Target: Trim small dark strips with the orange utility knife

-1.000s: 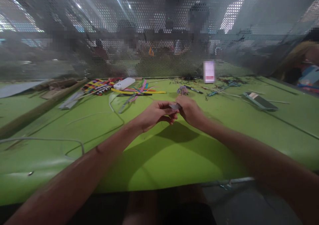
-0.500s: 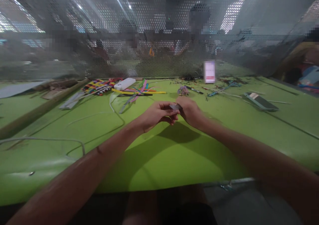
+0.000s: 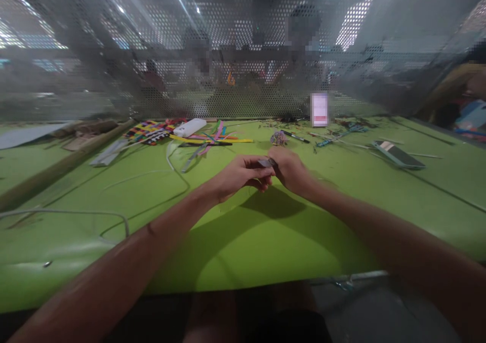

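Observation:
My left hand pinches a small grey flat strip between thumb and fingers, low over the green tabletop. My right hand is closed right beside it, at the strip's right end. Something dark shows at its fingertips, but its kind is hidden by the curled fingers. Just beyond the right hand lies a small tangled ball of purplish strands, with a black pen behind it.
Colourful strips, a white phone-like device and a multicoloured woven piece lie back left. A wooden pole runs along the left. A dark phone lies right; a lit phone stands against the perforated metal screen.
Hardly anything differs. Both hands keep their place and their grip, with only a very slight shift of the fingers.

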